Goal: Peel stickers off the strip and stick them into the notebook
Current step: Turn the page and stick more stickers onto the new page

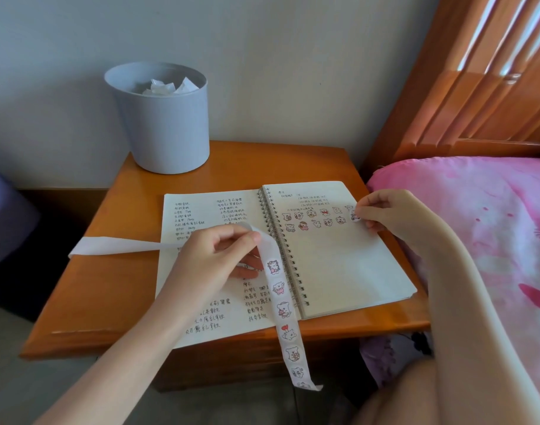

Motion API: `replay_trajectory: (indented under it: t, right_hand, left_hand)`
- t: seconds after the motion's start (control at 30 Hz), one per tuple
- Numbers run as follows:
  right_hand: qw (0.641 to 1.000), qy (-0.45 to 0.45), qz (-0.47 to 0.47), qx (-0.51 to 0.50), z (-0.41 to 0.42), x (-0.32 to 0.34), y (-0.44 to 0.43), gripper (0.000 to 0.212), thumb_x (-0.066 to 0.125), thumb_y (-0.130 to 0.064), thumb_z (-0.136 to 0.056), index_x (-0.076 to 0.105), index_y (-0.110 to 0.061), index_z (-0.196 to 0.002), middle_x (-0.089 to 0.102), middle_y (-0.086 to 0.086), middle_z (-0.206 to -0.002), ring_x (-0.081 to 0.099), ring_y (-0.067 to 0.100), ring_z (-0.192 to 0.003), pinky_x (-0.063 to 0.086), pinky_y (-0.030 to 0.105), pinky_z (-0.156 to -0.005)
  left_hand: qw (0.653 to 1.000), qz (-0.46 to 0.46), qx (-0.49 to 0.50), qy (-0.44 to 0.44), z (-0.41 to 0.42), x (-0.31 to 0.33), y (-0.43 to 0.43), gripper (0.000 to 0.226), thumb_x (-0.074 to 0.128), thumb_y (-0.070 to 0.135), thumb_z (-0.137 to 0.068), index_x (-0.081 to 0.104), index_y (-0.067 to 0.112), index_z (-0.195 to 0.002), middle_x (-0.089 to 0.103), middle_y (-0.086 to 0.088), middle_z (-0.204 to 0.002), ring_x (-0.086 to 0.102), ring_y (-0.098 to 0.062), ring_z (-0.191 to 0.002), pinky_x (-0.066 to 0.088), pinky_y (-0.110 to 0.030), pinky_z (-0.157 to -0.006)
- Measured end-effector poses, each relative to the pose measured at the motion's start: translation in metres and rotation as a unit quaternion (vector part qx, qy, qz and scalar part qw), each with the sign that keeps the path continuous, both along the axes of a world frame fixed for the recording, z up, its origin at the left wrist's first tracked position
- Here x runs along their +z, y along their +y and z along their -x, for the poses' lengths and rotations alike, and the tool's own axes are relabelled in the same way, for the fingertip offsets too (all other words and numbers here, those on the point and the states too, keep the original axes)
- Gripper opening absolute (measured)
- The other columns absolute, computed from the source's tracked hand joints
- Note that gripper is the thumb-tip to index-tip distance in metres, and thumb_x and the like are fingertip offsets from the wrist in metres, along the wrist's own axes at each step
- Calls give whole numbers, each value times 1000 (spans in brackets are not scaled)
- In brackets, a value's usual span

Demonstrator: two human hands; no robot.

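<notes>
A spiral notebook lies open on the wooden nightstand, its left page covered in handwriting. Two rows of small cartoon stickers sit near the top of the right page. My left hand grips the long white sticker strip over the left page; the strip's printed end hangs past the table's front edge and its bare backing trails off to the left. My right hand pinches a single sticker at the right end of the sticker rows, at the page surface.
A grey bin holding crumpled paper stands at the back left of the nightstand. A bed with a pink cover is close on the right, with a wooden headboard behind. A purple object is at far left.
</notes>
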State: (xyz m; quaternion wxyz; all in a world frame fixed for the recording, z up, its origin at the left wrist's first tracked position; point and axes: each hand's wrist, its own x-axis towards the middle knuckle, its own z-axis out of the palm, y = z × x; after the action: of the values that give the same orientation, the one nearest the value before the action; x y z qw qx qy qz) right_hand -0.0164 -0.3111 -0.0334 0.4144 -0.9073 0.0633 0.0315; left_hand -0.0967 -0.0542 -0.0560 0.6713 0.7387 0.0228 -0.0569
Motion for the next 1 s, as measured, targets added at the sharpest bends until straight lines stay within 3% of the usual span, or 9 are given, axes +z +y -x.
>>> replay_trajectory:
  t: [0.2, 0.53, 0.73, 1.0]
  right_hand:
    - [1000, -17, 16, 13, 0, -2, -1, 4, 62, -9, -88, 66, -9, -88, 64, 0, -73, 57, 9, -60, 49, 7, -53]
    - [999, -31, 29, 15, 0, -4, -1, 3, 63, -9, -87, 65, -11, -87, 64, -2, -75, 59, 9, -62, 48, 4, -52]
    - [998, -34, 48, 17, -3, -6, 0, 2, 64, -9, -86, 66, -10, -86, 64, 0, -74, 58, 9, -60, 47, 5, -52]
    - [997, -39, 63, 3, -2, -8, 0, 5, 68, -13, -84, 67, -13, -88, 64, 2, -83, 58, 12, -70, 47, 16, -59]
  left_hand:
    - [1000, 1, 0, 1, 0, 0, 0, 16, 60, 18, -91, 73, 12, -96, 76, -3, -82, 72, -12, -75, 59, -22, -64]
    - [1000, 4, -5, 1, 0, 0, 0, 15, 60, 18, -91, 73, 11, -95, 76, -5, -83, 72, -13, -75, 60, -23, -64]
    - [1000, 7, -3, 3, -1, 0, 0, 16, 60, 17, -91, 73, 11, -96, 76, -5, -82, 72, -12, -74, 59, -22, -63]
    - [1000, 2, -7, 2, 0, 0, 0, 15, 60, 17, -91, 74, 12, -95, 76, -4, -82, 72, -12, -74, 58, -20, -62]
